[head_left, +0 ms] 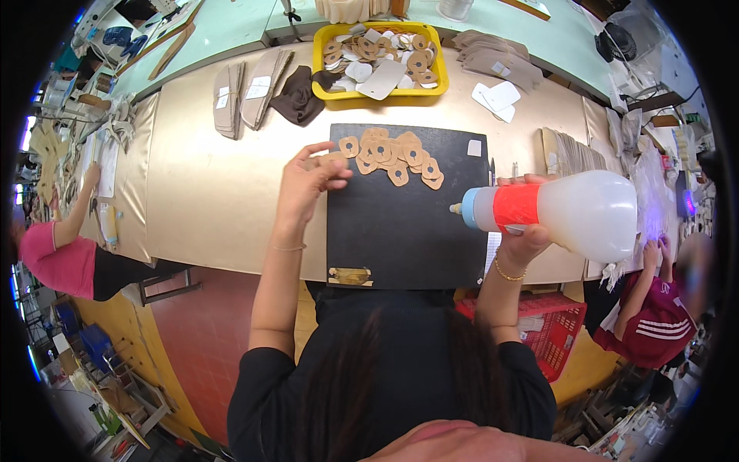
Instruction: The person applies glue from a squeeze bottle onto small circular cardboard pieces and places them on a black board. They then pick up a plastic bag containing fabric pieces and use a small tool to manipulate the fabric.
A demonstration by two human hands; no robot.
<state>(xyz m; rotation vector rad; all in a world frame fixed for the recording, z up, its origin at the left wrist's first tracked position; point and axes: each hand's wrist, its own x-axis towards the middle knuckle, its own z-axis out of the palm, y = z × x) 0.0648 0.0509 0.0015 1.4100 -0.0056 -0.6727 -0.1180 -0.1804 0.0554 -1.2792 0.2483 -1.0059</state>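
My right hand (526, 236) is wrapped around a large squeeze bottle (586, 215) of whitish liquid. The bottle lies tilted on its side, its blue collar and nozzle pointing left over a black board (408, 239); a red band circles its neck. At the board's upper left edge, my left hand (312, 179) pinches what looks like a small tan cut-out piece (331, 159), partly hidden by the fingers. Just right of those fingers, a loose pile of tan pieces with dark keyhole-shaped centres (392, 154) lies on the board.
Beyond the board stands a yellow tray (379, 101) full of tan and white pieces. Stacked beige panels (229, 100), a dark brown cloth (297, 96) and white cards (496, 98) lie around it. A red crate (566, 327) sits below right. Other people work at both sides.
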